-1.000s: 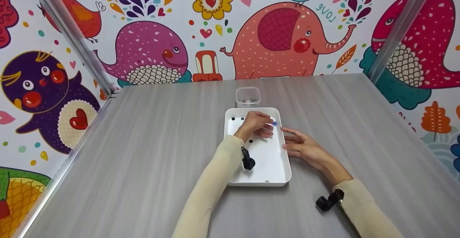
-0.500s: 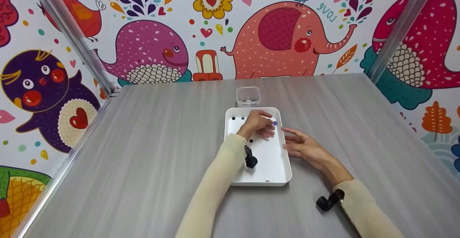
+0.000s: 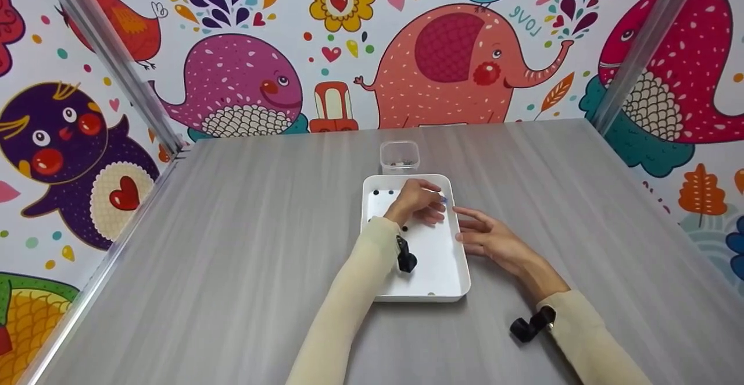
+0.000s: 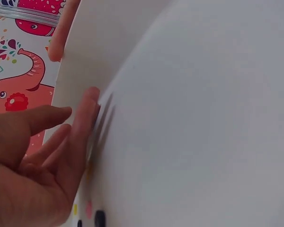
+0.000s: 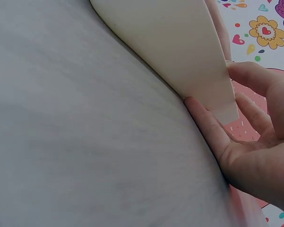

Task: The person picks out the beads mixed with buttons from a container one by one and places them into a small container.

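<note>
A shallow white tray (image 3: 430,263) lies on the table, with several small bead-like pieces inside. My left hand (image 3: 417,200) is low over its far half, fingers loosely extended. Right at its fingertips, by the tray's right wall, sits a small blue bead (image 3: 443,200), partly covered. In the left wrist view a straight finger (image 4: 87,111) reaches the tray floor, and the thumb stands apart. My right hand (image 3: 491,236) rests its fingertips against the outside of the tray's right wall; the right wrist view shows these fingers (image 5: 206,118) nearly straight along it.
A clear plastic box (image 3: 399,155) with small pieces at its bottom stands just behind the tray. In the tray lie a black bead (image 3: 376,192), a dark blue one (image 3: 391,192), another black one (image 3: 405,228) and a tan piece (image 3: 430,293) near the front wall.
My left forearm has shifted slightly right, and the left fingertips now cover more of the blue bead. The right hand and the tray hold their places.
</note>
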`<state>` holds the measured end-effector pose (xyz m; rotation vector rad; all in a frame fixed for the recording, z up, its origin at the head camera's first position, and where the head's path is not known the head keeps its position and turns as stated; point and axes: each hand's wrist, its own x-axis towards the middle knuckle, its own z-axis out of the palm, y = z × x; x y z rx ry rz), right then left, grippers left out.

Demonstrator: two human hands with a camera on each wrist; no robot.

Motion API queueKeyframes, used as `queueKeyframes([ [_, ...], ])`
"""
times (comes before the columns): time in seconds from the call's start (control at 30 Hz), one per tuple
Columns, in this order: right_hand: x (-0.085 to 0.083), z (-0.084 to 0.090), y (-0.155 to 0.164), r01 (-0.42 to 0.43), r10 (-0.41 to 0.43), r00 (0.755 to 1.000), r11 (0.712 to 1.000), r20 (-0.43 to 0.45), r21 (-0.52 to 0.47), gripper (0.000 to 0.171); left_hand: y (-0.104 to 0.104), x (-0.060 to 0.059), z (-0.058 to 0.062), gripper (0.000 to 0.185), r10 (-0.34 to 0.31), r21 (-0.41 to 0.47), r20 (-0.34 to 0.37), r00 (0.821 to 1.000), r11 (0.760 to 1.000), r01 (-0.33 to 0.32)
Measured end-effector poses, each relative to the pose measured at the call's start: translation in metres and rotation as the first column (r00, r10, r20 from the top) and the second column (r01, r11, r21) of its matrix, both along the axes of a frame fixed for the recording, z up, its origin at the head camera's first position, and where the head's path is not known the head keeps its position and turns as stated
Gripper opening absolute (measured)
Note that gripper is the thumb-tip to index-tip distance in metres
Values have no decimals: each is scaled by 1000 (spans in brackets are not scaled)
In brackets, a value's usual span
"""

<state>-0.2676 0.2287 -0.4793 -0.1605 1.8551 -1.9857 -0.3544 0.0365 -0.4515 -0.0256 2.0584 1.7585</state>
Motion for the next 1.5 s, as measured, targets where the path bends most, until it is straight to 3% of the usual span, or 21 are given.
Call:
queueKeyframes([
  [0.17, 1, 0, 0, -3, 3, 1000, 1000, 2, 0, 77, 2, 0, -4, 25, -9, 18, 0, 1000, 1000, 9],
  [0.7, 0, 1, 0, -3, 3, 1000, 1000, 7, 2, 76, 6, 2, -7, 16, 55, -2, -26, 998, 998, -56],
  [1.5, -1, 1, -1, -8, 8, 1000, 1000, 0, 4, 77, 13, 9, -2, 10, 127, -75, -51, 991, 989, -131],
])
